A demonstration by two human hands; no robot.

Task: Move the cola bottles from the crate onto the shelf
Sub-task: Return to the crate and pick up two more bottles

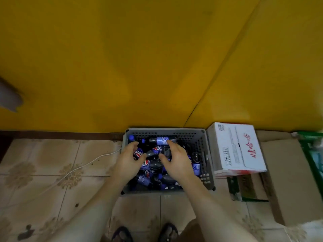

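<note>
2 dark sandals (145, 234) stand on the tiled floor (52, 172). Above them, the left hand (128, 158) and right hand (176, 158) reach into the grey crate (208, 172), each grip spread with fingers loosely curved over the piled cola bottles (161, 140). A white carton (237, 147) sits just beside the crate.

Head-worn view, steeply down and forward, close above the crate (208, 154) against a yellow wall (122, 58).
</note>
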